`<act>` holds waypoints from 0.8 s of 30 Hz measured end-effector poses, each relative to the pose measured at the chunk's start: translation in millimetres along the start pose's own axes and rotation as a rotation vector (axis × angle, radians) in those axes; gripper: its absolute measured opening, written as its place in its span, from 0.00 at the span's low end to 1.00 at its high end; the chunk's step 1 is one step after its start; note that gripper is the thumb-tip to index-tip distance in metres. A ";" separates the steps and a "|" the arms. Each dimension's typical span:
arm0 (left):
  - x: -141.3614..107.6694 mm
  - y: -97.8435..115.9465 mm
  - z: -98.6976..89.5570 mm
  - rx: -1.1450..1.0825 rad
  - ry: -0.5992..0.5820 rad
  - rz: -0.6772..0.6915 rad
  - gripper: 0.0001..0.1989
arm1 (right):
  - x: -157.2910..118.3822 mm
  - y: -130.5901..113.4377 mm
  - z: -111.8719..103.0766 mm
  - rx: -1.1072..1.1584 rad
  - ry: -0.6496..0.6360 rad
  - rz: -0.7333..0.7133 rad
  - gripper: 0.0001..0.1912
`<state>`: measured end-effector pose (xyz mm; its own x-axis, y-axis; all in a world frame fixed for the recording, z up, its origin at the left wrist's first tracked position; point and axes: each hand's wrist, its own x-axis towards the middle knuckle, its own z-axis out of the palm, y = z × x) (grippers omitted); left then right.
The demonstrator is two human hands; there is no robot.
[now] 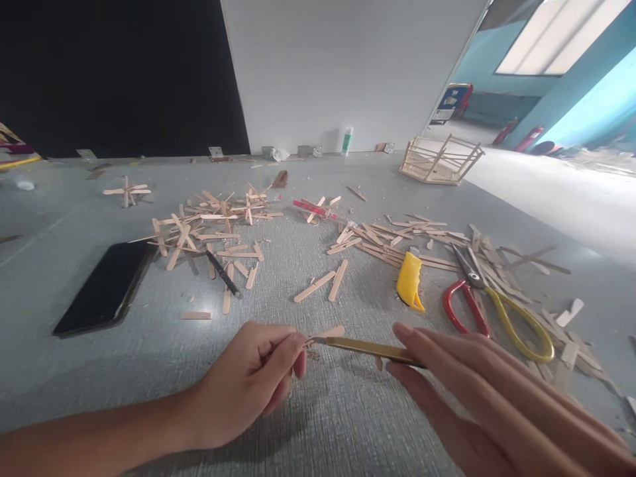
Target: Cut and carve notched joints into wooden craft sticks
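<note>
My left hand (pixel 271 364) is closed, thumb and fingers pinched on the near end of a wooden popsicle stick (pixel 334 331). The stick's rounded end points away to the right. Between the thumb and fingers of my right hand (pixel 462 391) is a slim gold-coloured tool (pixel 370 348) with a curved silver tip. That tip meets the stick right by my left fingertips. Whether it is a knife or tweezers I cannot tell. Small wood scraps lie under the tip. Two loose popsicle sticks (pixel 315 287) lie just beyond.
Heaps of sticks (pixel 213 215) spread left and right. A phone (pixel 106 285) and black pen-like tool (pixel 223 275) lie left. To the right are a yellow cutter (pixel 410 279) and red-and-yellow-handled scissors (pixel 474 285). A stick frame (pixel 441 161) and glue-like tube (pixel 346 140) stand behind.
</note>
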<state>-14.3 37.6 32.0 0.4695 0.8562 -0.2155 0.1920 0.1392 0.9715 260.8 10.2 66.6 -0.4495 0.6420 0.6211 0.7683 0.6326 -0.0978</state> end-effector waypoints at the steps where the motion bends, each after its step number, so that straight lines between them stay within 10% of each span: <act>1: -0.2 0.5 -0.8 0.008 -0.012 -0.004 0.26 | 3.3 2.2 1.1 0.073 0.018 0.078 0.18; 8: 0.0 7.4 -2.3 0.030 -0.068 0.004 0.28 | 12.5 13.1 10.0 0.747 -0.007 0.569 0.11; 24: -1.3 9.3 2.3 0.004 -0.011 0.004 0.21 | 11.4 9.5 12.1 0.661 0.042 0.565 0.06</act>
<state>-11.2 36.6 41.1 0.4796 0.8514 -0.2125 0.1933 0.1337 0.9720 257.5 28.7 63.4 -0.0534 0.9275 0.3699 0.4431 0.3540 -0.8236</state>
